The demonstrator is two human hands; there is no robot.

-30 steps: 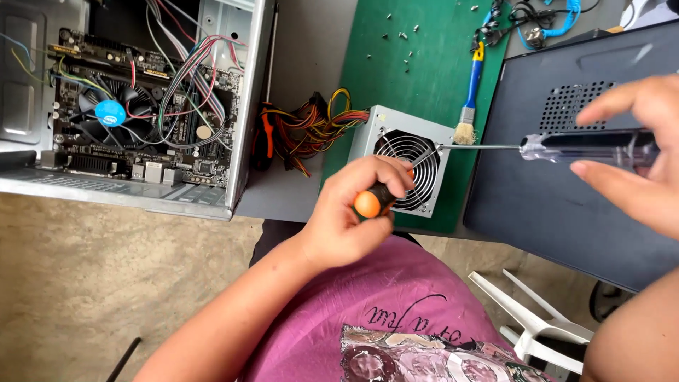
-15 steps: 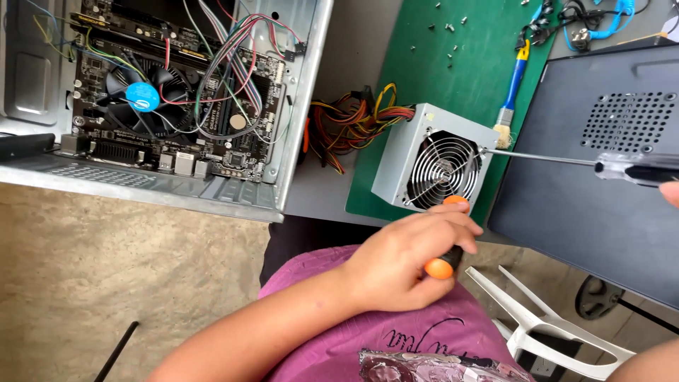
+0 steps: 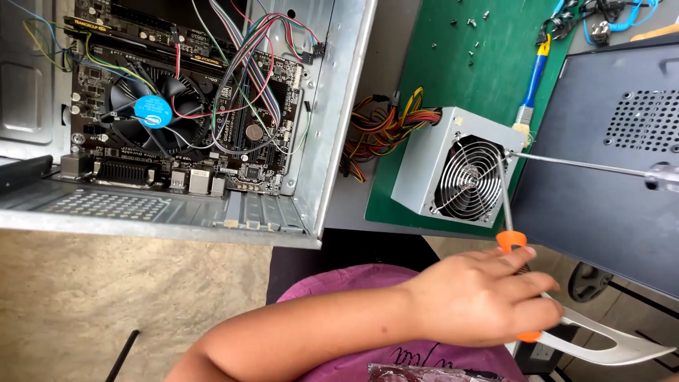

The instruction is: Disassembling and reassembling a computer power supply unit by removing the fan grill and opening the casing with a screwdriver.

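The left hand [image 3: 481, 301] grips an orange-handled screwdriver [image 3: 511, 244], its shaft against the fan grille of the grey metal power supply [image 3: 424, 166] on the green mat [image 3: 438, 71]. The right hand is out of view. The open steel case [image 3: 332, 127] holds a circuit board [image 3: 184, 120].

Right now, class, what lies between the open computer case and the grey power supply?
In the head view, a bundle of coloured cables from the power supply lies between it and the computer case.

Table [image 3: 357, 201] (grey) bears green mat [image 3: 453, 78].
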